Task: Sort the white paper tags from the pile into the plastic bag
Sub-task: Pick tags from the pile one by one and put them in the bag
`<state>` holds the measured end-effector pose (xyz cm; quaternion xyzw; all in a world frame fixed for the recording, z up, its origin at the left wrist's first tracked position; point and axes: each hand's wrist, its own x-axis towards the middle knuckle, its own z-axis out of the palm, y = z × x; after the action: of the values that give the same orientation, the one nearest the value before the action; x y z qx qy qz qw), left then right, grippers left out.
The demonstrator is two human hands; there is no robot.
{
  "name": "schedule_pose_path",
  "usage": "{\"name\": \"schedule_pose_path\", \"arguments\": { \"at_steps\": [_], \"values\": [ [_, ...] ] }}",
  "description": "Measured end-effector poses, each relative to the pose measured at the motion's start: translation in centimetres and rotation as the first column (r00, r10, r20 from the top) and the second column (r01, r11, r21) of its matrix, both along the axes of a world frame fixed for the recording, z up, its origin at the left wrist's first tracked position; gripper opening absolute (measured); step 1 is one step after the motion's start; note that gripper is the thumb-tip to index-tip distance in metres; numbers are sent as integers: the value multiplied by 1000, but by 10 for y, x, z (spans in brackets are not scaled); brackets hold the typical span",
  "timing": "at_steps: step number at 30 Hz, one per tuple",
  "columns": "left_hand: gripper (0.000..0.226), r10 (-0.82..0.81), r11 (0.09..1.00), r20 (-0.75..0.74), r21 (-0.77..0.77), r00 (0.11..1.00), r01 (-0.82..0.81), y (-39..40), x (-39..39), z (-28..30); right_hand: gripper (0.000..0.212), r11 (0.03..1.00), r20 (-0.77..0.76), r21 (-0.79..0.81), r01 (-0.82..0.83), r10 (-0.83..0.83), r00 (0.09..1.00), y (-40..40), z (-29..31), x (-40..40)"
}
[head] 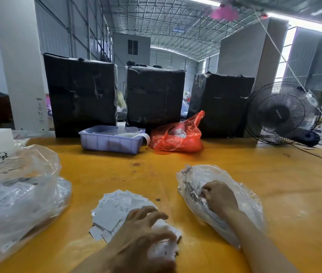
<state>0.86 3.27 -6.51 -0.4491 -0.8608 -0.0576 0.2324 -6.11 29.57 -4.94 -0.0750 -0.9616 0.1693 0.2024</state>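
The left hand is curling its fingers over the tags; the right hand is pinching the bag. Loose tags beneath the fingers may scatter if swept carelessly.

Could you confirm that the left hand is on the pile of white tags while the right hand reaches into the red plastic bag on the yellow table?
Not quite: in the head view the right hand is in the clear plastic bag, not the red bag. The left hand is on the tag pile on the yellow table.
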Motion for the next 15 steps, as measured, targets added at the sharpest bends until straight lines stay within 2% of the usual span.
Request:
{"name": "schedule_pose_path", "arguments": {
  "at_steps": [2, 4, 6, 8, 11, 15],
  "values": [
    [39, 23, 998, -5, 67, 1000, -22, -1, -6, -2, 27, 1000, 27, 17, -1, 0, 1000, 2, 8, 4],
    [38, 69, 993, 13, 95, 998, -70, -3, -11, -5, 41, 995, 150, 93, 21, -35, 988, 5, 19, 10],
    [38, 125, 985, 4, 117, 992, -125, -4, -14, -7, 41, 982, 286, 186, 40, -93, 954, 8, 27, 16],
    [35, 166, 974, 24, 150, 986, -168, -7, -17, -5, 44, 976, 338, 210, 47, -118, 934, 6, 28, 19],
    [26, 198, 965, 48, 167, 979, -203, -12, -25, -5, 19, 990, 276, 125, 64, -97, 956, 5, 27, 19],
    [42, 291, 940, 211, 118, 933, -320, -20, -39, -5, 3, 995, 206, 68, 67, -79, 975, 7, 24, 16]
  ]
}}
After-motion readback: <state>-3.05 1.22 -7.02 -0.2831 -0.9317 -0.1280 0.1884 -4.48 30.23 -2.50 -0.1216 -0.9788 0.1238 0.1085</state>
